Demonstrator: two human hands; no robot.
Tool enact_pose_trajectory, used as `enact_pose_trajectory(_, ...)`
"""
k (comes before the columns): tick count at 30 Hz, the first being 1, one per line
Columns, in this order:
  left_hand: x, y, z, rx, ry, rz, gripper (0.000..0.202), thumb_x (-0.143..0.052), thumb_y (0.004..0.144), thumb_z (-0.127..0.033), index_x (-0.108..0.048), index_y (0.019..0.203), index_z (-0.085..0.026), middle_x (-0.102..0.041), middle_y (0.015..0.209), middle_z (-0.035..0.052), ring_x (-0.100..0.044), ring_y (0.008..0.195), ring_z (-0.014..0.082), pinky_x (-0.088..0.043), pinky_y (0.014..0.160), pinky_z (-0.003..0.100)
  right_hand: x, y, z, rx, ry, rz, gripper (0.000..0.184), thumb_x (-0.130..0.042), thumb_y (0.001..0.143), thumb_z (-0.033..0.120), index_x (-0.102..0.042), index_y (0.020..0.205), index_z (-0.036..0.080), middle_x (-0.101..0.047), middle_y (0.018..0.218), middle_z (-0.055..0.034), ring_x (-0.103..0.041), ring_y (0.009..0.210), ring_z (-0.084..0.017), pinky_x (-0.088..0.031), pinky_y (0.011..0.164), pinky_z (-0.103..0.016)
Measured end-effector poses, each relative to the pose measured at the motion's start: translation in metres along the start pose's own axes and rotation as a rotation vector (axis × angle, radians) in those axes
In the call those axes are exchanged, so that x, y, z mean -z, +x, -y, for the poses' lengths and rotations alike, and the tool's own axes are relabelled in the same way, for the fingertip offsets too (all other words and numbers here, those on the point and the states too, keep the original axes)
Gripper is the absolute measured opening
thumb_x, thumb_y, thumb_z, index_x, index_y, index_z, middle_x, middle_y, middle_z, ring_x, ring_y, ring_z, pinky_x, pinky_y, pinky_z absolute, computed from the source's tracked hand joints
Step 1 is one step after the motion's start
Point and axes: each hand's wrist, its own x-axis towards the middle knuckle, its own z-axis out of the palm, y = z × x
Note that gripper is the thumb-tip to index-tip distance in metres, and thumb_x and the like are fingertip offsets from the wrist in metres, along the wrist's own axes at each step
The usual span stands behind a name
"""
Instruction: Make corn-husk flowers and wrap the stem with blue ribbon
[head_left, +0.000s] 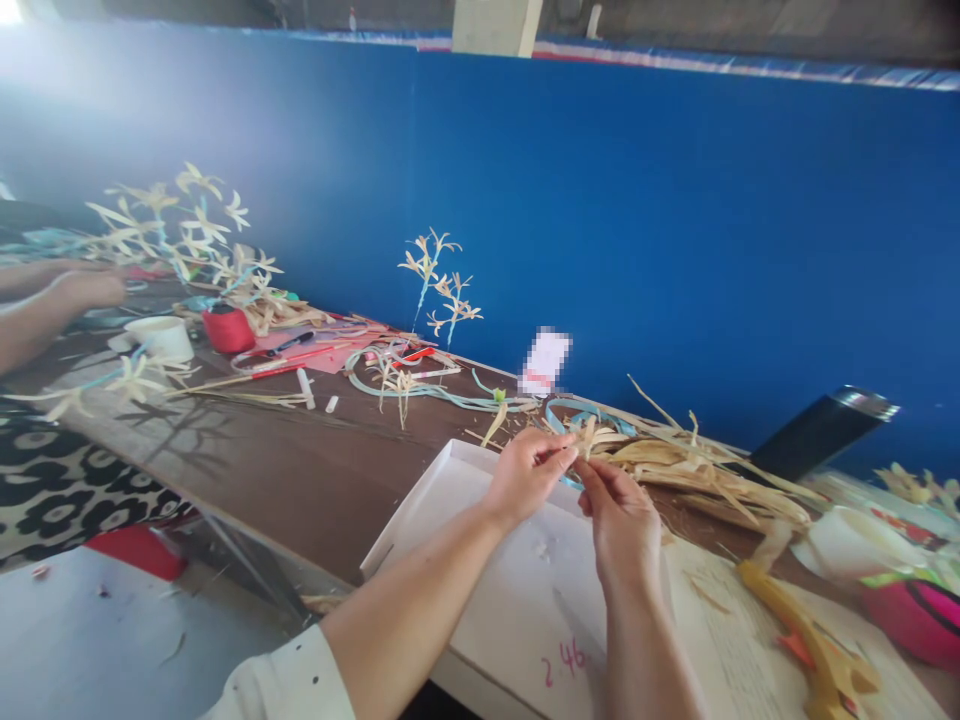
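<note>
Little straw flower [586,437] is pinched between both hands, just over the white box lid [450,490]. Left hand [525,475] grips one side by the fingertips and right hand [619,520] nips the other, probably to steady it. Straw pile [690,465] lies right behind, handy.

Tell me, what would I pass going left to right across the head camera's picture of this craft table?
Co-worker's arm → white cup → red thread spool → upright straw flower sprig → left hand → straw piece pinched by both hands → right hand → black flask → pink bowl.
</note>
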Motion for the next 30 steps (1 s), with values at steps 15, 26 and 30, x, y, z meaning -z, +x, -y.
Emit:
enact_pose_trajectory(15, 0.005, 0.005, -0.008, 0.090, -0.074, 0.047, 0.017, -0.066, 0.075, -0.033, -0.074, 0.079, -0.019, -0.065, 0.076, 0.0023, -0.061, 0.075, 0.0134, -0.051, 0.073, 0.025, -0.002, -0.003, 0.000, 0.113, -0.140, 0.117, 0.033, -0.061, 0.075, 0.046, -0.070, 0.088, 0.017, -0.055, 0.051, 0.0021, -0.050, 0.048, -0.014, -0.037, 0.048, -0.025)
enact_pose_trajectory(26, 0.000, 0.004, 0.005, -0.192, 0.077, -0.034, 0.015, -0.061, 0.080, -0.027, -0.072, 0.076, -0.018, -0.065, 0.075, 0.0036, -0.060, 0.074, 0.0131, -0.049, 0.069, 0.024, 0.001, 0.000, -0.002, 0.040, 0.202, -0.098, 0.036, -0.070, 0.070, 0.042, -0.065, 0.097, 0.019, -0.062, 0.077, -0.0007, -0.046, 0.052, -0.009, -0.035, 0.047, -0.021)
enact_pose_trajectory(30, 0.000, 0.004, 0.009, -0.319, 0.156, -0.044, 0.015, -0.060, 0.081, -0.027, -0.072, 0.078, -0.018, -0.067, 0.077, 0.0045, -0.060, 0.078, 0.0141, -0.049, 0.073, 0.025, 0.002, -0.001, -0.002, 0.061, 0.286, -0.101, 0.030, -0.068, 0.072, 0.045, -0.064, 0.079, 0.016, -0.052, 0.058, 0.0031, -0.037, 0.048, -0.007, -0.029, 0.046, -0.021)
